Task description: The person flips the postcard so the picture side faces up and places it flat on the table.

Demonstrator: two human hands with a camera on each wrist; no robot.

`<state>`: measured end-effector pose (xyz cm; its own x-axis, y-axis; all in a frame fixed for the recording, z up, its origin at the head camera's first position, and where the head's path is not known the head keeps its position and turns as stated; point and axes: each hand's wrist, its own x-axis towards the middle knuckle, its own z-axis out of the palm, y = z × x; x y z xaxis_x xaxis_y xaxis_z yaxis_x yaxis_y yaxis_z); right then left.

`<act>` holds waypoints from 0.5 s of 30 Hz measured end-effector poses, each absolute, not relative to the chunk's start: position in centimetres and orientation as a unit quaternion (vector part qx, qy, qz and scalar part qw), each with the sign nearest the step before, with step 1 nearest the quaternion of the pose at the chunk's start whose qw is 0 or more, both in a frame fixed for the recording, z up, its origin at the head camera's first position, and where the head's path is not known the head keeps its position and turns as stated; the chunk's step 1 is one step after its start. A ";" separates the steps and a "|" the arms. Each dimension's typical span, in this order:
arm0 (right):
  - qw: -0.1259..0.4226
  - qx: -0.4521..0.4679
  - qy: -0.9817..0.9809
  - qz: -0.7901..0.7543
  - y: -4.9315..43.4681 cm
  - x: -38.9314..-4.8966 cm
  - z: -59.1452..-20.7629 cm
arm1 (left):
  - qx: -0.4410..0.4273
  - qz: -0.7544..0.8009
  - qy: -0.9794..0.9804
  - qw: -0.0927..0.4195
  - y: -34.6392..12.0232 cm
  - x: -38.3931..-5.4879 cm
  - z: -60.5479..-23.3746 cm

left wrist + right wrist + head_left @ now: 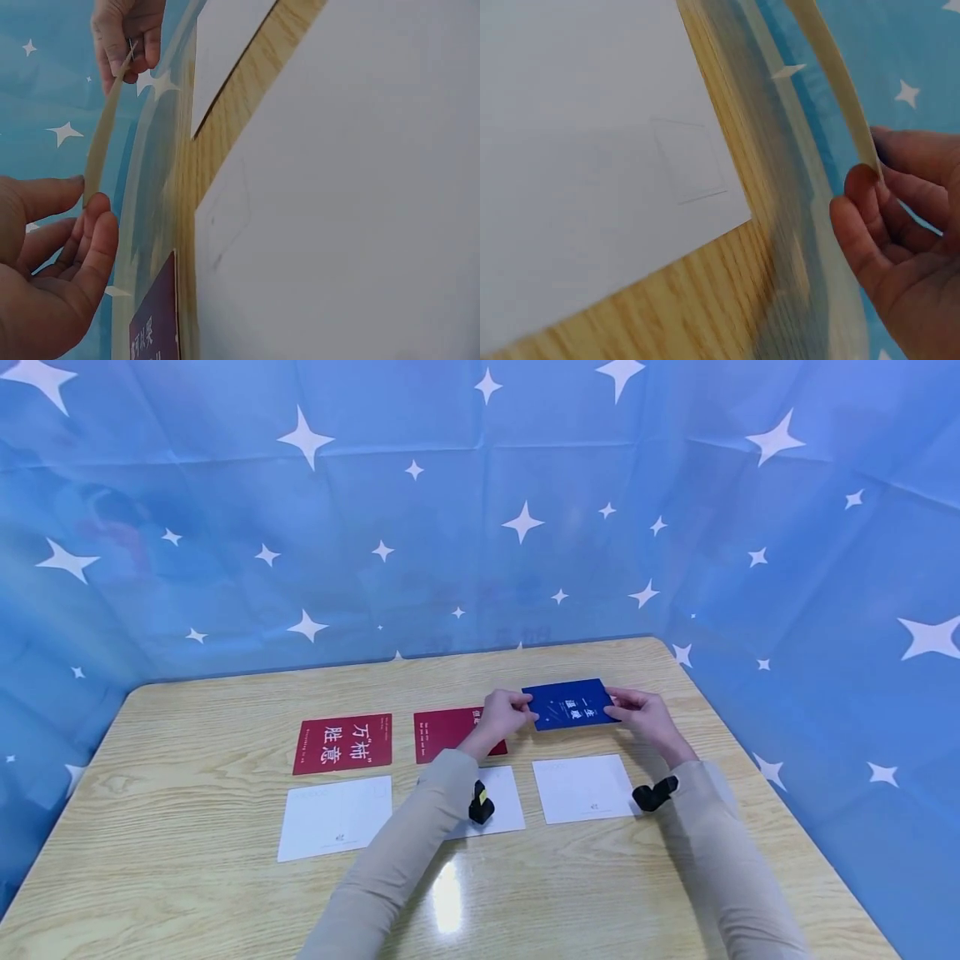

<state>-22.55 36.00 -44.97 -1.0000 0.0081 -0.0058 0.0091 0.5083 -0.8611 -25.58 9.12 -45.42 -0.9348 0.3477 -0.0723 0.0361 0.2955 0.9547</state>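
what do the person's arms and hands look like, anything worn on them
The left hand and right hand are ungloved. The left sleeve and right sleeve are long, plain and beige. A small black device sits at each wrist; the left device shows a yellow patch, the right device looks all black.

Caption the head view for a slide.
Left hand and right hand hold a blue card above a table bearing red cards and white cards.
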 end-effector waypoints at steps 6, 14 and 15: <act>0.031 0.006 0.894 -0.447 36.2 -22.8 -45.6 | 0.136 0.540 0.819 0.135 9.4 -25.2 -45.4; 0.037 0.005 0.924 -0.381 35.5 -23.0 -45.6 | 0.130 0.475 0.858 0.146 10.1 -24.9 -45.6; 0.036 0.001 0.928 -0.371 35.4 -23.0 -45.5 | 0.129 0.467 0.863 0.146 10.2 -24.9 -45.6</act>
<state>-23.00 35.39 -45.54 -0.9974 -0.0243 -0.0672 0.0287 0.7253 -0.6879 -24.90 10.23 -45.60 -0.9241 0.3587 -0.1318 0.0857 0.5307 0.8432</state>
